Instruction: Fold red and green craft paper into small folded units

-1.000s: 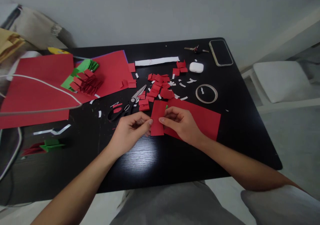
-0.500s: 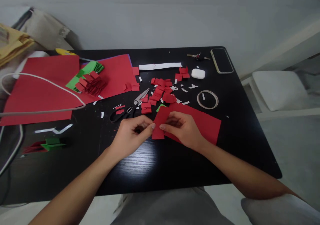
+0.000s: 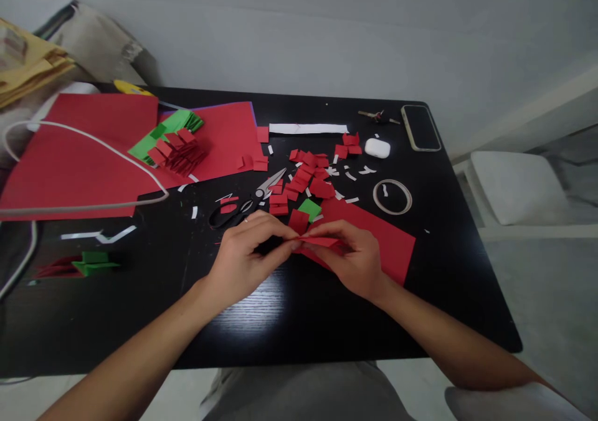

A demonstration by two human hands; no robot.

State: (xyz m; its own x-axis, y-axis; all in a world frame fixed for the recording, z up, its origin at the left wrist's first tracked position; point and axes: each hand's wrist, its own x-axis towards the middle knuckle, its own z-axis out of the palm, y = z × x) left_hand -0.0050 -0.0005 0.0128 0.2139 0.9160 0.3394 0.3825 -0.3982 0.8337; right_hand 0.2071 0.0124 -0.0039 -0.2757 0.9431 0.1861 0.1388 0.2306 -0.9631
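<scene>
My left hand (image 3: 247,256) and my right hand (image 3: 352,256) both pinch a small red paper strip (image 3: 320,241), held nearly edge-on just above the black table (image 3: 289,321). Under my right hand lies a larger red sheet (image 3: 387,246). Right behind my fingers sit a small green square (image 3: 309,209) and a pile of small folded red paper pieces (image 3: 306,175). Black-handled scissors (image 3: 243,204) lie just beyond my left hand.
Big red sheets (image 3: 70,159) with a stack of folded red and green pieces (image 3: 172,144) lie at the left, crossed by a white cable (image 3: 93,141). A tape ring (image 3: 392,197), earbud case (image 3: 377,147), phone (image 3: 420,127), keys (image 3: 378,117) and a white paper strip (image 3: 308,128) sit further back.
The red strip, earlier flat and upright between my fingers, is now folded or tipped over to near edge-on. A green square that it covered now shows behind it. The camera tilted slightly.
</scene>
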